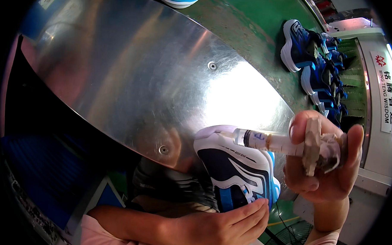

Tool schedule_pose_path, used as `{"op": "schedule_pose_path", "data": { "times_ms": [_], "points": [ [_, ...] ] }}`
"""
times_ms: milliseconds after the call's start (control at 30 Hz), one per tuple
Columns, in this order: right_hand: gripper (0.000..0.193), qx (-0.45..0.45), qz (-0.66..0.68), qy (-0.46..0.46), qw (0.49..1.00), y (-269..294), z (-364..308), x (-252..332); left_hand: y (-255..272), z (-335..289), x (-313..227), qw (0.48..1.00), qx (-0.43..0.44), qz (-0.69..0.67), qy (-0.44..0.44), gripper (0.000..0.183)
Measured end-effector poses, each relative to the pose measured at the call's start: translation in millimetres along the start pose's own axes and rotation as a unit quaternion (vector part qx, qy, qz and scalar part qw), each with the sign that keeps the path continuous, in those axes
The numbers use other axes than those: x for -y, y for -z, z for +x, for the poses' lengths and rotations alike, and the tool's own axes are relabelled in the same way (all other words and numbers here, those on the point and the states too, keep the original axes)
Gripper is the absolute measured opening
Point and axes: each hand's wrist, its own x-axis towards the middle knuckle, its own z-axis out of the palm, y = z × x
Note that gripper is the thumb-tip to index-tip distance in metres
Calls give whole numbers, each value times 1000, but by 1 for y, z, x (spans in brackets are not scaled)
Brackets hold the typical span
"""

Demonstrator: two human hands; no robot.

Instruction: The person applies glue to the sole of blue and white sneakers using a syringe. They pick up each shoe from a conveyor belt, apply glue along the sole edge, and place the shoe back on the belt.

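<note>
Metal table (133, 77): shoe (242, 161) at its near right edge. Left hand (231, 229), fingers together, holds shoe; slack grip could let it swivel. Right hand (332, 183), fingers wrapped around syringe (268, 141) by table's right end; uneven pressing could smear shoe.

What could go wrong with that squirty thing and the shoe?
The syringe points at the toe end of the shoe, so if the right hand slips, it might scratch it. Squeezing too hard might squirt out anything inside. If the left hand loosens, the shoe could tilt.
</note>
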Motion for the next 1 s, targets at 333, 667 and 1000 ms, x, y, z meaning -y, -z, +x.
{"op": "schedule_pose_path", "data": {
  "times_ms": [333, 667, 1000],
  "points": [
    [91, -90, 3, 42, 995, 27, -60, -19, 10, 10, 1, 999, 33, -26, 14, 23],
    [84, -80, 78, 107, 988, 46, -109, -73, 1, 19, -2, 997, 35, -64, 30, 17],
    [86, -125, 175, 60, 975, 36, -154, -101, 14, 19, -9, 981, 190, -18, 37, 18]
  ]
}}
